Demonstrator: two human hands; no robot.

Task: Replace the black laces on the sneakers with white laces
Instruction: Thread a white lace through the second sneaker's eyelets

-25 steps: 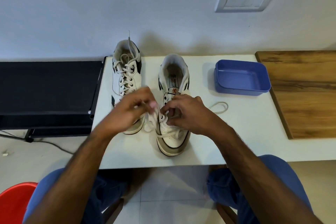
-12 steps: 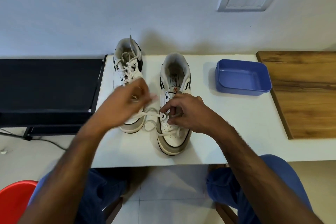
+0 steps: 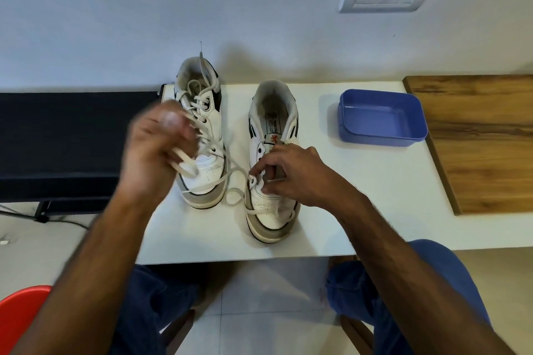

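A: The left hand [image 3: 157, 153] has swung up and away to the left since a moment ago. It was down beside the right sneaker [image 3: 271, 164], now it's blurred in front of the left sneaker [image 3: 203, 135].

B: And it's taking the white lace [image 3: 230, 179] with it. Its fingers are clenched round that lace, which runs back across the counter [image 3: 346, 196] in a loose loop to a low eyelet on the right sneaker.

A: So slack is being drawn through. What's the right hand [image 3: 291, 176] doing?

B: It's planted where it was, on the near half of the right sneaker, fingers pinching at the lace by the lowest eyelets, steadying the shoe against the pull.

A: Progress?

B: The left sneaker at the far left looks fully laced in white. The right one, I'd judge, has only its bottom row threaded; the upper eyelets show as bare dark holes.

A: Any black laces about?

B: None I can see. The blue plastic tub [image 3: 380, 118] to the right shows nothing inside.

A: Then the next row of eyelets looks likely.
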